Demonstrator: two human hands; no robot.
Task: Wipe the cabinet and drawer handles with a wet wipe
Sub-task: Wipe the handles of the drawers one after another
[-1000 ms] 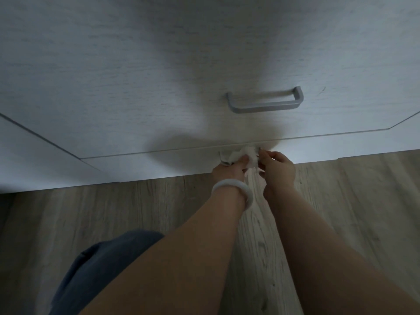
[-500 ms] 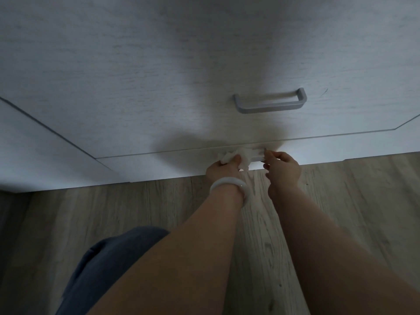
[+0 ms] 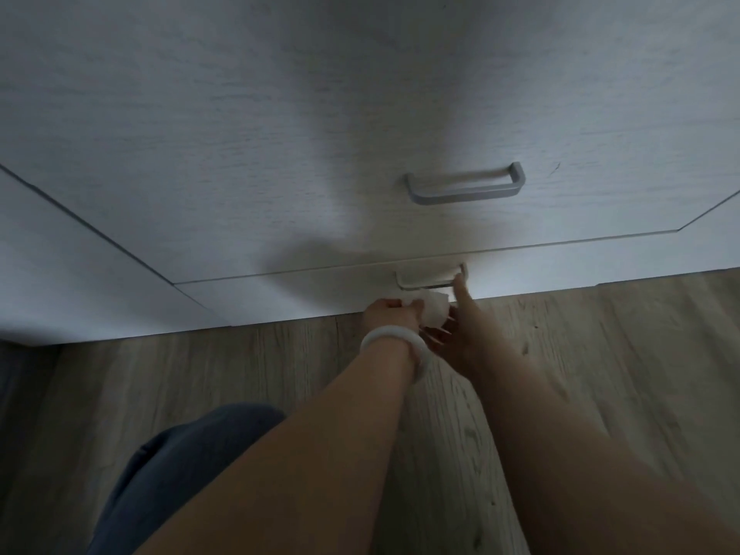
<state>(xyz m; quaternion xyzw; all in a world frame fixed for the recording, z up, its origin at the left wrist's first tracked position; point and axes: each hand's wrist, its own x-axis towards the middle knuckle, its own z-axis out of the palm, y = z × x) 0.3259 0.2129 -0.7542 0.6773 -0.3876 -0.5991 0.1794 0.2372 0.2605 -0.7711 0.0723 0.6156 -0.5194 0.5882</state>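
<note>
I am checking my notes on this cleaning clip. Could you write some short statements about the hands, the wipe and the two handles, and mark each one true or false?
1. The left hand holds the crumpled white wet wipe. True.
2. The wipe is on the upper grey metal bar handle. False: it is beside the lower handle; the upper one is untouched.
3. A white bangle sits on the left wrist. True.
4. The right hand is a closed fist. False: one finger points up to the lower handle's right end.
5. The floor is carpeted. False: it is wood-look planks.

Upper handle (image 3: 464,186) above lower handle (image 3: 430,279); wipe (image 3: 434,310) just below it, btwn both hands.
</note>
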